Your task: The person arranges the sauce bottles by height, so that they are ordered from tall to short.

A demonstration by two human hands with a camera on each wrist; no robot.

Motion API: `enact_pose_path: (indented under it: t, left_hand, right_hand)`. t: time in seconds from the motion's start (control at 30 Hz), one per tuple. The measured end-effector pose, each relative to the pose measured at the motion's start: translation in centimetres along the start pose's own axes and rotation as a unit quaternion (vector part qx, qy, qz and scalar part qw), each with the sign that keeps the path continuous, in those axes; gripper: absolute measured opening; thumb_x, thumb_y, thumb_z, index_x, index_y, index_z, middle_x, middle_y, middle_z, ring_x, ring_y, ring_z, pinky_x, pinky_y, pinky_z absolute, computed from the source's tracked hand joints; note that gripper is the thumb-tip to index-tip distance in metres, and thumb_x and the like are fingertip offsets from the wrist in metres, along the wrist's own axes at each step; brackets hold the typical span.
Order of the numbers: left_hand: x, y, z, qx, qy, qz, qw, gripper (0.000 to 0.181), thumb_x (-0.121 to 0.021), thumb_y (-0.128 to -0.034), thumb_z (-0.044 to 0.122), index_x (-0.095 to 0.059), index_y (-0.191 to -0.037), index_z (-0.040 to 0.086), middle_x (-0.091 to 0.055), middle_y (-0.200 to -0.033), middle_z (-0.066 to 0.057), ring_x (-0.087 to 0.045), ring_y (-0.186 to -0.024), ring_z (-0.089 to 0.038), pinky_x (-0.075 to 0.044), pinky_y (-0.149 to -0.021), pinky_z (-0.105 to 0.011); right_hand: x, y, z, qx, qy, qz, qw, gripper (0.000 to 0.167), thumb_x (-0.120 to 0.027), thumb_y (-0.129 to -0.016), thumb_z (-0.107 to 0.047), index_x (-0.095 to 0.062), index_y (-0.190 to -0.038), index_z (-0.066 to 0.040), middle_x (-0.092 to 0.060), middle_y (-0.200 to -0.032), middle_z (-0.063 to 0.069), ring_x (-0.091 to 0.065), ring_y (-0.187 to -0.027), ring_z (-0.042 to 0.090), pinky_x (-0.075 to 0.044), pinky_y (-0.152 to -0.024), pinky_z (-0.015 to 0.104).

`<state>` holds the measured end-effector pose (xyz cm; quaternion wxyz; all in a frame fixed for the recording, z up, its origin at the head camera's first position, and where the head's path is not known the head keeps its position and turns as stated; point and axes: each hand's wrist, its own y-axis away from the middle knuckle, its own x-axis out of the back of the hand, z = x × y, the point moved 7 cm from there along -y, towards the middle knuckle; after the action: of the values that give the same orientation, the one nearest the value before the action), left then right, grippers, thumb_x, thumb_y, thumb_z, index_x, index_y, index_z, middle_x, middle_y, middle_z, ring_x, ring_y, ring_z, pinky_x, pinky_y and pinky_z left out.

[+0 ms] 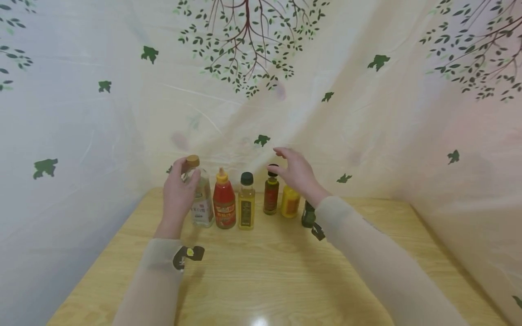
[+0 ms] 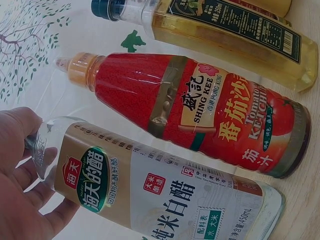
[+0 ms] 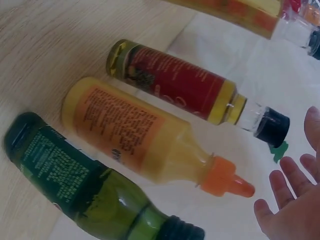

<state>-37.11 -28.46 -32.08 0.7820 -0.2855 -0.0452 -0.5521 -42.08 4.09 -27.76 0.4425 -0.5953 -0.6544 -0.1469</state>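
A clear glass bottle of white rice vinegar (image 2: 150, 185) stands at the left end of a row of bottles. My left hand (image 1: 176, 194) has its thumb and fingers curled round that bottle's neck, below the tan cap (image 1: 193, 160). My right hand (image 1: 301, 174) hovers at the dark cap of a small red-labelled oil bottle (image 3: 175, 82), fingers spread. In the right wrist view a gap shows between those fingers and the cap. Beside the oil bottle stand a yellow squeeze bottle (image 3: 135, 132) with an orange nozzle and a green bottle (image 3: 90, 185), partly hidden by my right wrist in the head view.
A tomato ketchup bottle (image 2: 200, 115) stands just right of the vinegar. A square bottle of pale yellow oil (image 1: 246, 206) comes after it. All stand on a wooden table (image 1: 261, 271) near its back edge, before a leaf-patterned curtain (image 1: 228, 117).
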Motion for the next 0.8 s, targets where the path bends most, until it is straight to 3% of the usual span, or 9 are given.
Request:
enact_pose_path:
  t: [0.47,0.8]
  left_hand:
    - [0.0,0.2,0.1,-0.01,0.009,0.004,0.9999,0.057,-0.063,-0.1142,0.036,-0.046,-0.164,0.013,-0.055,-0.163,-0.013,-0.044,-0.156,-0.036,-0.036,-0.129,-0.062]
    - [0.0,0.1,0.2,-0.009,0.006,0.004,0.9999,0.056,-0.062,-0.1144,0.034,-0.046,-0.164,0.013,-0.055,-0.163,-0.013,-0.044,-0.156,-0.036,-0.036,-0.128,-0.062]
  right_hand:
    - [-1.8,-0.4,2.3,-0.004,0.04,-0.029,0.9988,0.066,-0.077,-0.107,-0.032,-0.052,-0.165,-0.012,-0.063,-0.156,0.014,-0.049,-0.151,0.041,-0.038,-0.128,0.057]
    - [-2.8,-0.5,3.2,-0.031,0.035,-0.039,0.9982,0.067,-0.078,-0.105,-0.039,-0.054,-0.164,-0.019,-0.062,-0.157,0.013,-0.051,-0.149,0.039,-0.041,-0.126,0.057]
